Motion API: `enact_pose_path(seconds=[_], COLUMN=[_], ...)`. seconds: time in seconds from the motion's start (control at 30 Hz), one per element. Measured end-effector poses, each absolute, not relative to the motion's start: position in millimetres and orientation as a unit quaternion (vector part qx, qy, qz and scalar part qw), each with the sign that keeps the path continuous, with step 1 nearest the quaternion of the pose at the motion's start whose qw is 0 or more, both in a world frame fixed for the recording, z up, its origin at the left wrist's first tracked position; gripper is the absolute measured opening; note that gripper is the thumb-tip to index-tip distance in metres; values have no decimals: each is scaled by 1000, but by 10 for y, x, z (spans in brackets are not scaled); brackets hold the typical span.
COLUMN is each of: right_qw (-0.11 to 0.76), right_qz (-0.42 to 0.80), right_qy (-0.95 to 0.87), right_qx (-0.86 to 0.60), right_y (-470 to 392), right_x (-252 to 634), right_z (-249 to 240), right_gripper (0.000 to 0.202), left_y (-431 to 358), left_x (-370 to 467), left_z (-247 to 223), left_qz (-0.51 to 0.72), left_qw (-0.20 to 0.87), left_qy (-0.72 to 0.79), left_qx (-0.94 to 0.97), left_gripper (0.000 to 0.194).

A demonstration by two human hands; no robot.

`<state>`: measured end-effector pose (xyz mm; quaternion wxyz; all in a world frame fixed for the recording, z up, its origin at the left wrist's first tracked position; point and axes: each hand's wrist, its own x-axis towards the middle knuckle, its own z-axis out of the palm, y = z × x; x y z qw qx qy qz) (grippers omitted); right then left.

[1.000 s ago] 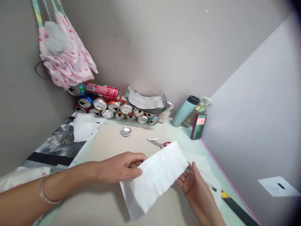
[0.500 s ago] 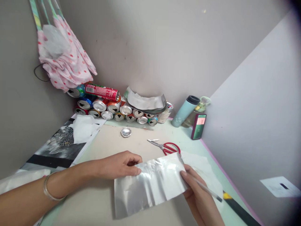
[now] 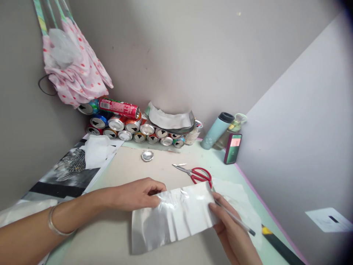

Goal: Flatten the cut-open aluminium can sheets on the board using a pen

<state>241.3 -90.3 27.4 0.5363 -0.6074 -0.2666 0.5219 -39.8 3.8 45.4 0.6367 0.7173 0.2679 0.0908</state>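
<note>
Between my hands is a silvery, creased sheet of thin aluminum, tilted above the table. My left hand pinches its upper left edge between thumb and curled fingers. At the right end, my right hand grips the sheet with the thumb on top, and a slim pen lies across the same hand, tip hidden. Just beyond the sheet lie red-handled scissors, partly covered by it, with a thin metal sliver beside their blades. Farther back sits a small scalloped metal dish.
Stacked drink cans line the back wall, with curved metal sheets on top. A blue tumbler and a propped phone stand back right. White tissue rests on a bird picture at left. A pink dotted cloth hangs above.
The sheet has shifted slightly left and down, with both hands still on it. The pen has swung a little along with my right hand.
</note>
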Motion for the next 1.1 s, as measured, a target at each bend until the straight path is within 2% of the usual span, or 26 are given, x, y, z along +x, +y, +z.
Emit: enact_pose_path(seconds=[0.2, 0.5, 0.93, 1.1], right_qw=[533, 529, 534, 527], right_qz=[524, 524, 519, 509], right_qy=[-286, -259, -239, -264], right_qx=[-600, -615, -624, -627], right_y=[-899, -899, -857, -872], right_x=[2357, 2291, 2418, 2446], right_z=[358, 437, 331, 295], right_gripper=[41, 43, 54, 50], left_y=[49, 26, 39, 56], left_x=[-389, -383, -367, -375], left_z=[442, 470, 435, 377], left_qz=[79, 84, 104, 111], left_qw=[633, 645, 619, 615], left_qy=[271, 279, 314, 314], left_qx=[721, 707, 712, 715], left_gripper=[6, 30, 28, 31])
